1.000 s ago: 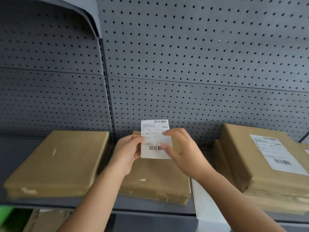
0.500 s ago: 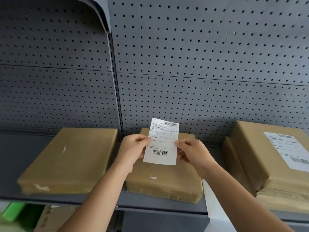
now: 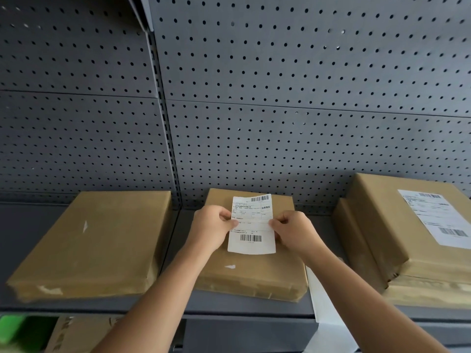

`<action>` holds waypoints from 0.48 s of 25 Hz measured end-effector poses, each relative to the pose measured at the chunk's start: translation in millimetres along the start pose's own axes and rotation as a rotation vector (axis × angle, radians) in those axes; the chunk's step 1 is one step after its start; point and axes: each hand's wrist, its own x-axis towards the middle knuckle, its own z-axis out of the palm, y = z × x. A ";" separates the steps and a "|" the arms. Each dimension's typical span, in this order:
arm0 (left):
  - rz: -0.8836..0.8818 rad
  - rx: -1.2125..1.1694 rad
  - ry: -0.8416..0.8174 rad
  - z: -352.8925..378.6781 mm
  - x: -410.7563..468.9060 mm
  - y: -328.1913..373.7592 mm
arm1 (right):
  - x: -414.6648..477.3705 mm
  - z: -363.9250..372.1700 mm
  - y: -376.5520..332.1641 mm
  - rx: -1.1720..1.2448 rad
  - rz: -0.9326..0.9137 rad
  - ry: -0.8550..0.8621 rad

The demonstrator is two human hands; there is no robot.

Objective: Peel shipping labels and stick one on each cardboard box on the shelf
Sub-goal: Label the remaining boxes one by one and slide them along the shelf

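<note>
**Label held above the middle box**

The shipping label [image 3: 251,224] faces up, long axis running front to back, barcodes at both ends. Left hand [image 3: 212,229] and right hand [image 3: 293,231] each keep a narrow grip, pinching its side edges over the middle box [image 3: 251,271] on the shelf [image 3: 244,305].

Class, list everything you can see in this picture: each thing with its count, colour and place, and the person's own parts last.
Cardboard boxes: four, brown, on the shelf; left, middle, two stacked right.
Held label: one, white, over the middle box.
Stuck label: one, white, on the top right box.
Shelf: one, grey, under the boxes.
Pegboard: grey, behind.
White sheet: one, hanging over the shelf edge.
Green thing: below left, blurred.
Left hand, right hand: pinching the label's sides.
</note>
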 end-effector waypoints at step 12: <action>0.008 0.219 0.037 15.7 5.0 -3.1 | 7.8 14.6 -0.4 -0.255 -0.070 0.019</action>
